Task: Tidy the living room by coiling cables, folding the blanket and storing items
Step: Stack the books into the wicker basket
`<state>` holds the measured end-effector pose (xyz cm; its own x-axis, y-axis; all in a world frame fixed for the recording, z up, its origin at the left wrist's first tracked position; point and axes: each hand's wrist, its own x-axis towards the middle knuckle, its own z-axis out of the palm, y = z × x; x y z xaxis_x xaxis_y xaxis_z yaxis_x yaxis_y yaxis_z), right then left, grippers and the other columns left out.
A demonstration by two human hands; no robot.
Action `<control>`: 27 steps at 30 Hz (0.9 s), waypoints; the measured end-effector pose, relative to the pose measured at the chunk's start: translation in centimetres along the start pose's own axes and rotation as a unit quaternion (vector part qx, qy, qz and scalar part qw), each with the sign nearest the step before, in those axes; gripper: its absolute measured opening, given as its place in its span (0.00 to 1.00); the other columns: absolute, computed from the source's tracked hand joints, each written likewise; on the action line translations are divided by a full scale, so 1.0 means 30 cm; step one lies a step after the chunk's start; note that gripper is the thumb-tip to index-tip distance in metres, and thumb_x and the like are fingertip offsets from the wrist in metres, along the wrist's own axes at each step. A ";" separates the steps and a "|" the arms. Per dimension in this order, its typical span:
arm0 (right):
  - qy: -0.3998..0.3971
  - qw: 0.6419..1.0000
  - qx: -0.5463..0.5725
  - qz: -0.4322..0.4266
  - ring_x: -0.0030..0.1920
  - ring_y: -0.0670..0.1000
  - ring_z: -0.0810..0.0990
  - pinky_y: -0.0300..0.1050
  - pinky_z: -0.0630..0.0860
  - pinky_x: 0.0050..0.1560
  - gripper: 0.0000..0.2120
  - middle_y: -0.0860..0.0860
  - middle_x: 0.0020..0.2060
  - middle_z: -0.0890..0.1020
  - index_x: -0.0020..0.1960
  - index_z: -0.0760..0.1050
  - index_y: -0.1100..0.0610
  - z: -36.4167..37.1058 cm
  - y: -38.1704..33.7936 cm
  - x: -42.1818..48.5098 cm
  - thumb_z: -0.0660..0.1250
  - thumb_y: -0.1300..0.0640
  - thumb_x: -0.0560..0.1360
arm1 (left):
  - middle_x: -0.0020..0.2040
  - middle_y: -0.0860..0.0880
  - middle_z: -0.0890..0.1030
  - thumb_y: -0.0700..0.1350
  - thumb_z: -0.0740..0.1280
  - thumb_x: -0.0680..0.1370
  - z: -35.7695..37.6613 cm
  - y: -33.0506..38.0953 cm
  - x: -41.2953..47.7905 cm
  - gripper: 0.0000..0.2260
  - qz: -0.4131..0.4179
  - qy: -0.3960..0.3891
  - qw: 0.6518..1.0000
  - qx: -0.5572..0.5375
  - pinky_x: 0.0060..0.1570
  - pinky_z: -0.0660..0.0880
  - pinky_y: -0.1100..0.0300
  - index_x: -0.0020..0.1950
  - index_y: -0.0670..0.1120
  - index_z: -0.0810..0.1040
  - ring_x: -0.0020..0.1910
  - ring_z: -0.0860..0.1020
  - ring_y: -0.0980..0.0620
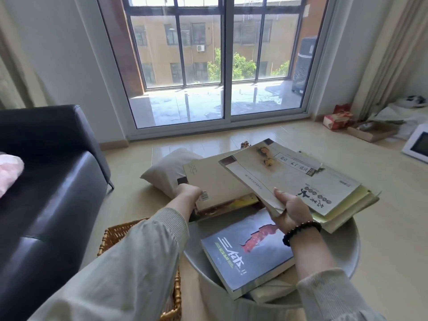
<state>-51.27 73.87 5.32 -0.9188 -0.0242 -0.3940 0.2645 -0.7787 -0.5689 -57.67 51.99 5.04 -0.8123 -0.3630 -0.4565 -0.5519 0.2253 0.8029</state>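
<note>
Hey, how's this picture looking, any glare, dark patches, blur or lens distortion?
Head view: daylight through the window backlights the room, leaving the sofa dark; glare sheens the floor below it; the wide lens bows the window's sides; the cream book in the right hand and beige book in the left hand look sharp.

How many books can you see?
6 at least: beige book in left hand, colourful book beneath, white book in right hand, yellow book and cream book below, blue book on table. Others may hide.
</note>
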 end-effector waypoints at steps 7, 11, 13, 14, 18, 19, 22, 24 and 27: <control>0.041 0.997 -0.064 0.015 0.30 0.57 0.83 0.48 0.81 0.29 0.09 0.62 0.38 0.81 0.45 0.72 0.70 -0.016 -0.030 -0.001 0.57 0.66 0.79 | 0.54 0.39 0.79 0.37 0.67 0.79 0.004 0.024 0.008 0.16 -0.036 -0.047 0.995 -0.085 0.61 0.73 0.50 0.65 0.37 0.70 0.57 0.77 0.41; 0.032 0.994 -0.100 0.039 0.31 0.59 0.83 0.50 0.81 0.28 0.07 0.63 0.38 0.81 0.49 0.71 0.69 -0.028 -0.010 -0.018 0.55 0.68 0.79 | 0.49 0.41 0.78 0.41 0.67 0.78 -0.014 0.062 -0.006 0.14 0.047 0.003 0.991 -0.125 0.57 0.77 0.46 0.61 0.37 0.71 0.52 0.79 0.41; 0.028 0.994 -0.098 0.043 0.30 0.59 0.83 0.51 0.81 0.28 0.08 0.63 0.34 0.82 0.48 0.71 0.69 -0.034 -0.005 -0.029 0.54 0.68 0.79 | 0.49 0.43 0.77 0.40 0.67 0.78 -0.029 0.092 -0.048 0.11 0.116 0.046 0.985 -0.116 0.51 0.78 0.50 0.58 0.41 0.71 0.51 0.78 0.44; 0.026 0.994 -0.094 0.044 0.30 0.59 0.83 0.51 0.80 0.28 0.08 0.63 0.32 0.83 0.48 0.71 0.69 -0.031 -0.005 -0.037 0.54 0.68 0.79 | 0.47 0.46 0.76 0.40 0.66 0.78 -0.032 0.106 -0.077 0.08 0.153 0.069 0.981 -0.096 0.46 0.75 0.55 0.56 0.42 0.70 0.49 0.76 0.46; 0.019 0.993 -0.102 0.055 0.28 0.59 0.83 0.49 0.79 0.25 0.10 0.63 0.31 0.82 0.46 0.71 0.70 -0.018 0.001 -0.069 0.54 0.67 0.80 | 0.42 0.50 0.75 0.38 0.66 0.78 -0.015 0.122 -0.205 0.07 0.328 0.135 0.934 -0.044 0.42 0.69 0.58 0.50 0.44 0.68 0.44 0.74 0.49; 0.025 0.992 -0.107 0.059 0.28 0.59 0.82 0.48 0.79 0.24 0.10 0.64 0.32 0.82 0.46 0.71 0.70 -0.017 0.003 -0.078 0.54 0.66 0.80 | 0.42 0.50 0.75 0.38 0.66 0.78 -0.010 0.116 -0.224 0.07 0.363 0.149 0.919 -0.039 0.42 0.68 0.59 0.49 0.44 0.67 0.43 0.74 0.49; 0.042 0.989 -0.123 0.068 0.29 0.59 0.83 0.48 0.79 0.24 0.07 0.63 0.36 0.82 0.52 0.71 0.69 -0.037 0.013 -0.073 0.54 0.68 0.80 | 0.40 0.50 0.75 0.37 0.65 0.78 -0.009 0.100 -0.250 0.08 0.450 0.196 0.871 0.006 0.40 0.68 0.57 0.47 0.44 0.65 0.40 0.74 0.46; 0.050 0.983 -0.161 0.066 0.28 0.57 0.82 0.48 0.78 0.23 0.09 0.60 0.31 0.82 0.55 0.71 0.66 -0.050 0.025 -0.069 0.54 0.69 0.79 | 0.37 0.48 0.76 0.35 0.64 0.77 -0.019 0.091 -0.254 0.07 0.516 0.214 0.829 0.028 0.37 0.70 0.54 0.47 0.43 0.67 0.36 0.75 0.42; 0.067 0.981 -0.173 0.057 0.38 0.60 0.82 0.52 0.80 0.32 0.13 0.62 0.40 0.82 0.62 0.70 0.65 -0.059 0.054 -0.053 0.56 0.66 0.80 | 0.28 0.49 0.74 0.36 0.64 0.75 -0.022 0.062 -0.239 0.05 0.659 0.244 0.699 0.134 0.23 0.62 0.64 0.45 0.43 0.68 0.22 0.72 0.48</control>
<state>-48.87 73.76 3.76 -0.8370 0.0020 -0.5473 0.4678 -0.5164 -0.7173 -52.76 54.41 10.04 -0.5235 0.0690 0.8492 0.5467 0.7917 0.2726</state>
